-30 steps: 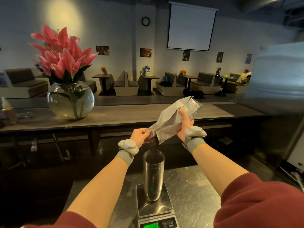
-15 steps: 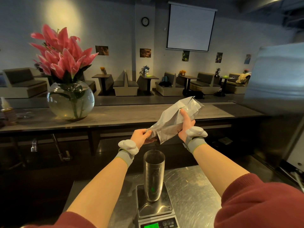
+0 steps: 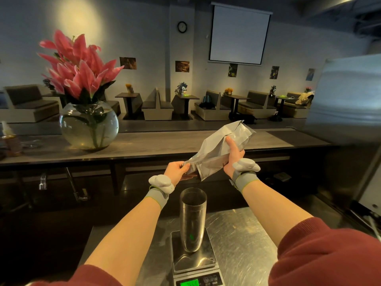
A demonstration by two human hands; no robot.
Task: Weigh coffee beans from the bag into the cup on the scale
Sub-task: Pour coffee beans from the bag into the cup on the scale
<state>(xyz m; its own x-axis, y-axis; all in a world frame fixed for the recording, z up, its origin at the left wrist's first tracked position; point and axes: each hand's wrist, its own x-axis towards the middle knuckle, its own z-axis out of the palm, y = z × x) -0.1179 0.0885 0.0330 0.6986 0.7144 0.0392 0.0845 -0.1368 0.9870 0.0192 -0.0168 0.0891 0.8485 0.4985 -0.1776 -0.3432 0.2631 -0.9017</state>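
The fingers [image 3: 231, 141] of the right hand [image 3: 234, 156] are wrapped around the middle of the silver bag [image 3: 218, 150], thumb laid up along its face, while the left hand [image 3: 177, 172] pinches the bag's lower corner between thumb and fingertips — both hands closed on it, a little above centre frame. The bag is tilted, closed end high toward the right, mouth low and to the left, hanging above and slightly behind the tall metal cup [image 3: 192, 218]. The cup stands upright on the scale [image 3: 194, 263] at bottom centre, on the steel counter [image 3: 241, 240]. What could go wrong, to my eye: the mouth does not look squarely over the cup's narrow opening, so beans released now might skip off the rim and scatter across the counter. A sudden rush from a steep tilt could overshoot the weight, and a knock from the left wrist, which hangs near the rim, could tip so tall a cup off the platform. Whether beans are falling I cannot tell — no stream is clear, and the bag's opening is hidden behind the left hand. The cup's inside is too dark to judge any fill, and the green display [image 3: 189, 283] is cut by the bottom edge, its digits unreadable.
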